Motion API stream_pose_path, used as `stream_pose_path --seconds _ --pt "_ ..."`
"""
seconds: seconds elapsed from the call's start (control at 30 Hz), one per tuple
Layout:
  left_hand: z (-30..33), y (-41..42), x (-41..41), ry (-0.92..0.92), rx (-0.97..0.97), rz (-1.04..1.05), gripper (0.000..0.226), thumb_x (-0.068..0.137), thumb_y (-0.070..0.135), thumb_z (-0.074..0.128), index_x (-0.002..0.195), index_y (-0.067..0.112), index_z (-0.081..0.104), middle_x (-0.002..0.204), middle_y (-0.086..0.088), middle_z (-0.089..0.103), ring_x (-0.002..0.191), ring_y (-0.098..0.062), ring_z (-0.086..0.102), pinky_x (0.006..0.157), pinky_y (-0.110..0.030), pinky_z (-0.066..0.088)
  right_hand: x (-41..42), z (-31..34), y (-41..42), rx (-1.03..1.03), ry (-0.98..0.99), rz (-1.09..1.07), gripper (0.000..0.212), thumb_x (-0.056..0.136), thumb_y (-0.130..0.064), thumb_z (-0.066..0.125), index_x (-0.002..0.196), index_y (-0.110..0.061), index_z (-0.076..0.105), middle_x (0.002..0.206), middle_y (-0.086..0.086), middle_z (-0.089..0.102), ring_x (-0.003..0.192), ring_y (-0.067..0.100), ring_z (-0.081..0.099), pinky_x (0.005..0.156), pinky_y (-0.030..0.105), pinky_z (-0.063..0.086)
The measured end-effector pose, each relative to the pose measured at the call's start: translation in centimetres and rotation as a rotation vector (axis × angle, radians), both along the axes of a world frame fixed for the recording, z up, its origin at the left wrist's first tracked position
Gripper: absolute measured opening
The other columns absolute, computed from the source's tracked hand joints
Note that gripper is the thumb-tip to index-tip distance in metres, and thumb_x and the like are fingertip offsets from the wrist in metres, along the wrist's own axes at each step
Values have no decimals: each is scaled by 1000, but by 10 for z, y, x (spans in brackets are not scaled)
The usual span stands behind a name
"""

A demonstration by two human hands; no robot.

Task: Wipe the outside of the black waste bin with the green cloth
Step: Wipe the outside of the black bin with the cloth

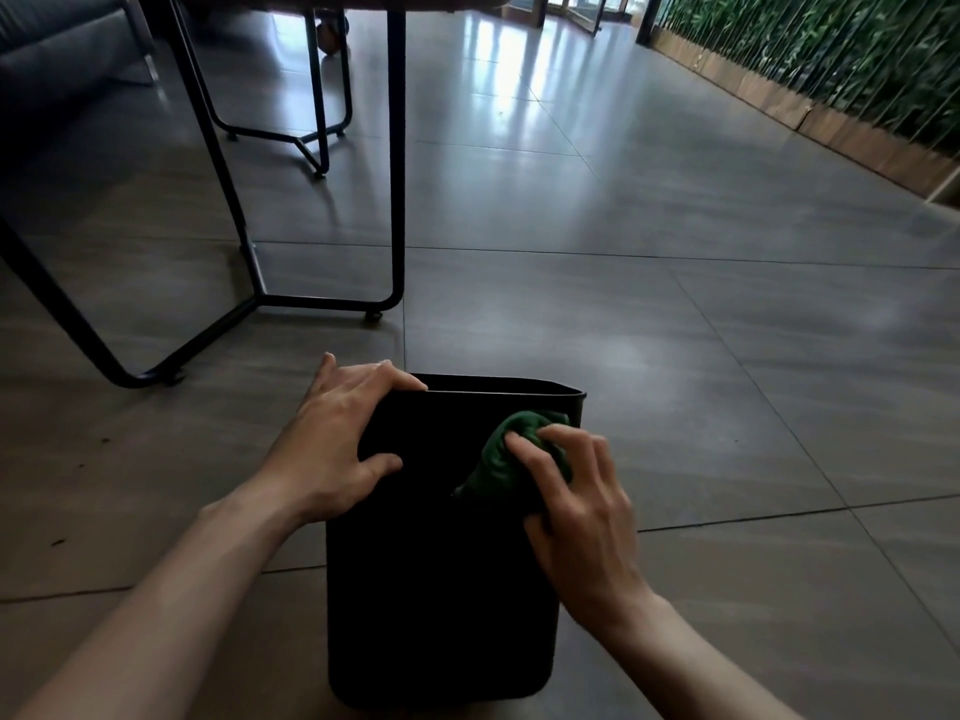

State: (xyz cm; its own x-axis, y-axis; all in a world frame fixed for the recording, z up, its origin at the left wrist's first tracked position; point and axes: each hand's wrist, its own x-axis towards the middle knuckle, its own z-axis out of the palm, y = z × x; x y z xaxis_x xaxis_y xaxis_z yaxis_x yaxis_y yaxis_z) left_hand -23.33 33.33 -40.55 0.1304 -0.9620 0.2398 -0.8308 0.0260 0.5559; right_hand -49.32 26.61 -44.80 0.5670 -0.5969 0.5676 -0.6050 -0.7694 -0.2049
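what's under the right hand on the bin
The bunched green cloth, pressed by the right hand against the black waste bin's near wall. The hand covers part of the cloth, and the wall beneath is hidden.

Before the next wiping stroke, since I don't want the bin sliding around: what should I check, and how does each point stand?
1. Left hand steadying the black waste bin at its rim corner: ok.
2. Right hand gripping the green cloth: ok.
3. Cloth pressed on the bin's outside wall: ok.
4. Bin lying on the tiled floor: ok.
5. Far side wiped: cannot tell.
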Motion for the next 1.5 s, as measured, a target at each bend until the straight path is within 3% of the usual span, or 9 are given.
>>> stream_pose_path --seconds 0.27,0.4,0.53,0.63,0.7,0.87,1.17,1.3,1.5 --pt "5 5 8 28 26 -56 68 66 15 83 118 43 51 125 17 56 137 -1 37 125 -45 2 -36 34 -18 315 -326 -103 49 73 -10 70 121 -17 64 112 -1 58 98 16 57 85 18 48" --pt "5 12 21 59 49 -65 67 64 13 83 113 45 49 121 24 55 133 3 40 125 -45 2 -51 70 -61 961 -778 -373 13 100 -20 54 110 -15 59 100 14 63 74 31 65 50 31 50" --pt "4 20 33 79 62 -73 68 65 11 84 112 45 49 125 23 54 139 5 33 125 -43 2 -57 88 -78 1308 -734 -198 57 91 -59 62 119 -9 60 107 25 69 77 32 76 54 42 60" --pt "4 28 41 102 75 -82 68 64 7 85 111 41 50 129 22 57 143 3 29 125 -44 2 -48 84 -80 1019 -292 -244 62 66 -68 86 106 -25 68 103 10 74 87 26 75 72 40 64" --pt "6 34 46 125 80 -83 68 64 3 85 110 40 50 128 24 59 144 2 29 125 -43 2 -44 81 -85 826 -58 -181 47 71 -41 94 110 -38 68 103 -1 72 96 22 72 84 39 61" --pt "6 46 58 173 114 -81 66 66 0 85 108 37 51 130 25 60 145 4 25 125 -41 0 -26 85 -88 676 390 106 72 83 -8 79 134 -56 60 117 -5 52 108 21 59 100 46 52" --pt "3 53 67 92 79 43 67 71 6 83 112 47 49 140 24 51 143 -10 34 113 -35 25 -5 107 -67 515 538 245 30 87 -35 71 116 -42 66 121 -11 57 102 22 63 86 47 55" --pt "9 47 57 71 -33 163 66 80 15 78 131 44 47 145 18 48 140 -11 36 113 -29 24 3 124 -45 390 470 224 42 80 -67 48 112 -43 60 104 -18 58 87 15 59 71 35 51" --pt "40 30 12 203 -310 21 52 88 40 61 138 38 48 141 18 51 135 -7 45 110 -30 36 27 140 -34 265 450 119 42 79 -68 48 107 -41 63 93 -17 56 77 11 45 61 30 35"
